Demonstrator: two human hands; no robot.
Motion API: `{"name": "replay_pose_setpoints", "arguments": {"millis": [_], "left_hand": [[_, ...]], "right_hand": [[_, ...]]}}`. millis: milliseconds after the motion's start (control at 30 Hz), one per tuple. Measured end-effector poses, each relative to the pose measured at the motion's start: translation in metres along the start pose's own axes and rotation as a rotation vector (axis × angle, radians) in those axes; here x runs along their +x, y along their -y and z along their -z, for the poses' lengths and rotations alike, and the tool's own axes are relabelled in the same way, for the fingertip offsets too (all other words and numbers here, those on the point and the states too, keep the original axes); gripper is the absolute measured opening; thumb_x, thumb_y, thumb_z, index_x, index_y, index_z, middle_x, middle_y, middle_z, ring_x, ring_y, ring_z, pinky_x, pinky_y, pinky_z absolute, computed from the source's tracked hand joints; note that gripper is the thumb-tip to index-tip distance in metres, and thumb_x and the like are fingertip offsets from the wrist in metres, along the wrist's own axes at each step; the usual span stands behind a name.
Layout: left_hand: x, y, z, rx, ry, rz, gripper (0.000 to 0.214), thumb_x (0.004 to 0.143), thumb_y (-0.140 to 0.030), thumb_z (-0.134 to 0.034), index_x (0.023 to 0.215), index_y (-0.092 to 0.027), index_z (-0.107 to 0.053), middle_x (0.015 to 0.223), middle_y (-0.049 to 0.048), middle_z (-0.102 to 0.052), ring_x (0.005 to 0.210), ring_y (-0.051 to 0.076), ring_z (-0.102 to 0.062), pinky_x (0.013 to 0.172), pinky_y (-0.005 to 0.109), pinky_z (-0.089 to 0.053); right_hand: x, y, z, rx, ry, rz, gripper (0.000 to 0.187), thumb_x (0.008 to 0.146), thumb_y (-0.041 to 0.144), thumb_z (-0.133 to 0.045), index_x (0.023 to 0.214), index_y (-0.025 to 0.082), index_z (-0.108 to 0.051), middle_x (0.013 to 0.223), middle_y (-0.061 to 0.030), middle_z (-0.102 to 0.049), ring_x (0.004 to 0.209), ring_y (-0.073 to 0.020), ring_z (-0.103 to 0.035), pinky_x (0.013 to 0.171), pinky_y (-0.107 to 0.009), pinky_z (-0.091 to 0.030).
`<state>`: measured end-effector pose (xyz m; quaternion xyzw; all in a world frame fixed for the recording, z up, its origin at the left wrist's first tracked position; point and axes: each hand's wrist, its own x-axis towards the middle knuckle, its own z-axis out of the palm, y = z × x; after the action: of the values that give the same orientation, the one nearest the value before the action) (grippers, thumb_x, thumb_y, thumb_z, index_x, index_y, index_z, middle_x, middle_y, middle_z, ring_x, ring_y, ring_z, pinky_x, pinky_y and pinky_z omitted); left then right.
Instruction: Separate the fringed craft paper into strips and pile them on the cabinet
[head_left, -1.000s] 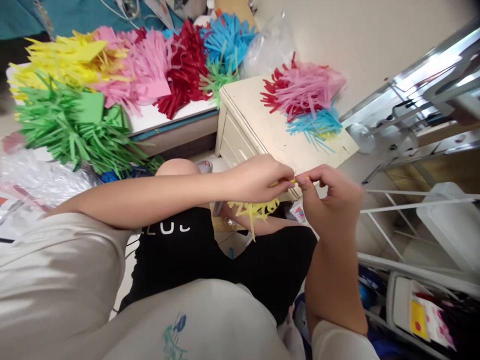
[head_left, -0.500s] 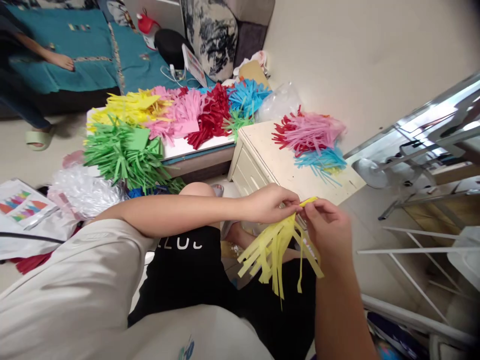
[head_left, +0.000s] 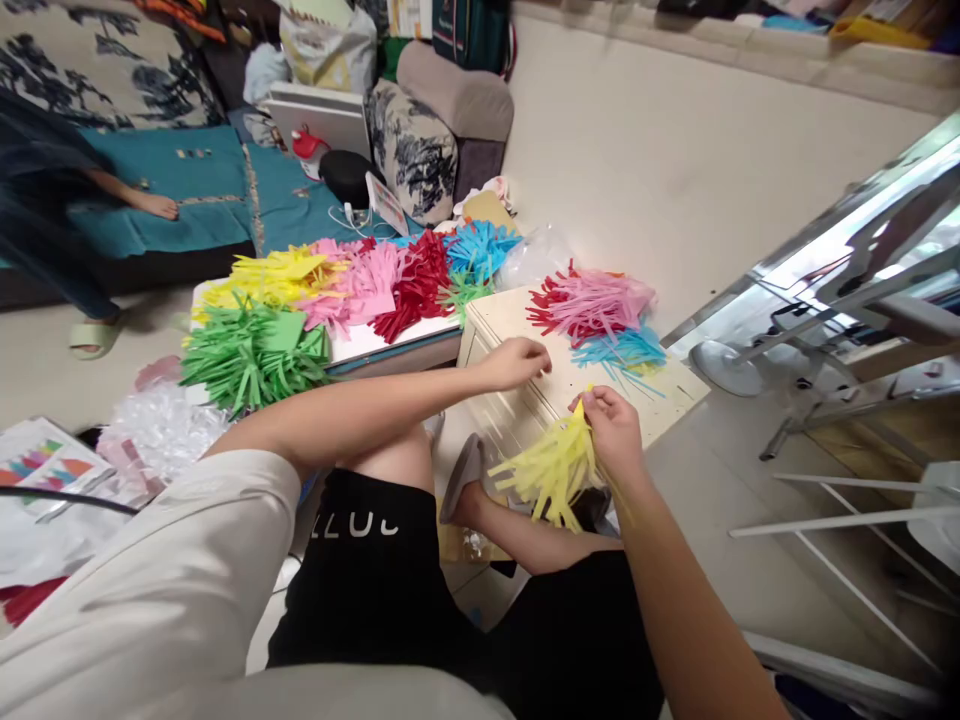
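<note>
My right hand (head_left: 613, 425) pinches a yellow paper tassel (head_left: 555, 465) by its narrow top, and the cut strips hang down over my lower leg. My left hand (head_left: 519, 363) is apart from the tassel, over the front edge of the cream cabinet (head_left: 487, 345); its fingers are loosely bent and nothing shows in them. Beyond it on the cabinet top lie pink and red tassels (head_left: 600, 300) with blue tassels (head_left: 619, 350) in front.
A white table holds heaps of green tassels (head_left: 255, 350), yellow tassels (head_left: 270, 275), pink tassels (head_left: 367, 280), and red tassels (head_left: 416, 285). Clear plastic bags (head_left: 161, 435) lie at left. A person's hand (head_left: 157, 205) rests near the teal sofa (head_left: 206, 185). White metal bars (head_left: 832, 520) stand at right.
My left hand has let go of the tassel's top and moved up and left, away from it. My right hand keeps the tassel, whose strips are swinging. The view has tilted upward.
</note>
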<state>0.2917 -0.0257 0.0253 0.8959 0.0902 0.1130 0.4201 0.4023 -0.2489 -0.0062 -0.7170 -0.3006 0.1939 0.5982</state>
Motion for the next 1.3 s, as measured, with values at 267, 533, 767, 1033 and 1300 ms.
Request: {"name": "replay_pose_setpoints", "arguments": {"millis": [267,533,767,1033,1300], "left_hand": [[0.130,0.051,0.051,0.535,-0.091,0.143,0.060,0.093,-0.001,-0.060,0.151,-0.002,-0.076,0.161,0.0275,-0.069,0.149,0.035,-0.069,0.130,0.042,-0.053],[0.220,0.096,0.049,0.606,-0.031,0.287,0.055,0.094,-0.005,-0.064,0.146,-0.007,-0.082,0.159,0.0278,-0.071,0.157,0.044,-0.058,0.138,0.068,-0.040],[0.219,0.116,0.045,0.619,-0.097,0.255,0.054,0.099,-0.004,-0.057,0.146,-0.008,-0.082,0.165,0.0269,-0.066,0.165,0.043,-0.045,0.139,0.065,-0.033],[0.226,0.113,0.048,0.643,-0.187,0.314,0.064,0.105,-0.009,-0.051,0.169,-0.013,-0.060,0.161,0.0245,-0.069,0.161,0.036,-0.050,0.129,0.051,-0.046],[0.246,0.115,0.053,0.663,-0.190,0.407,0.054,0.106,-0.007,-0.054,0.155,-0.012,-0.075,0.156,0.0259,-0.070,0.141,0.033,-0.073,0.116,0.041,-0.058]], "right_hand": [[0.037,-0.033,-0.003,-0.106,0.055,0.043,0.060,0.081,0.079,-0.087,0.082,0.023,-0.065,0.077,-0.0075,-0.079,0.063,-0.0174,-0.061,0.062,-0.031,-0.047],[0.022,-0.034,0.014,-0.105,0.046,0.014,0.054,0.094,0.074,-0.084,0.087,0.025,-0.065,0.082,-0.0068,-0.079,0.069,-0.0189,-0.067,0.063,-0.030,-0.050],[0.018,-0.019,0.001,-0.051,0.025,-0.038,0.056,0.087,0.074,-0.091,0.084,0.024,-0.065,0.076,-0.0054,-0.076,0.063,-0.0178,-0.063,0.060,-0.031,-0.051],[0.007,-0.017,-0.005,0.026,0.051,-0.017,0.051,0.094,0.070,-0.086,0.081,0.024,-0.068,0.075,-0.0034,-0.073,0.061,-0.0158,-0.058,0.058,-0.029,-0.047],[0.007,-0.017,-0.005,0.060,0.047,-0.012,0.047,0.095,0.065,-0.087,0.081,0.024,-0.069,0.076,-0.0044,-0.075,0.065,-0.0177,-0.063,0.063,-0.030,-0.051]]}}
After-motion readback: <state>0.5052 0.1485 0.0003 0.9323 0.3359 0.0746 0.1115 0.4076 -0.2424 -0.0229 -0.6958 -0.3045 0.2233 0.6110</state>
